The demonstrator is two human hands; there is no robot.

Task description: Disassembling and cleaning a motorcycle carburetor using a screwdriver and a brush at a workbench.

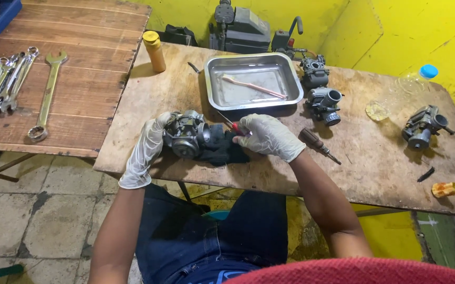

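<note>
My left hand [146, 147], in a white glove, grips a grey metal carburetor [186, 134] that rests on a dark cloth [222, 150] near the front edge of the plywood table [148, 100]. In its white glove, my right hand [267, 135] holds a red-handled screwdriver [234, 126], its thin shaft pointing up and left just above the carburetor. The two hands are close together over the cloth.
A metal tray [252, 79] with a brush stands behind. Two carburetors [319, 87] lie right of it, a third [424, 126] farther right. A brown-handled screwdriver [318, 144], yellow bottle [154, 50], clear bottle [403, 87] and several wrenches [7, 79] lie around.
</note>
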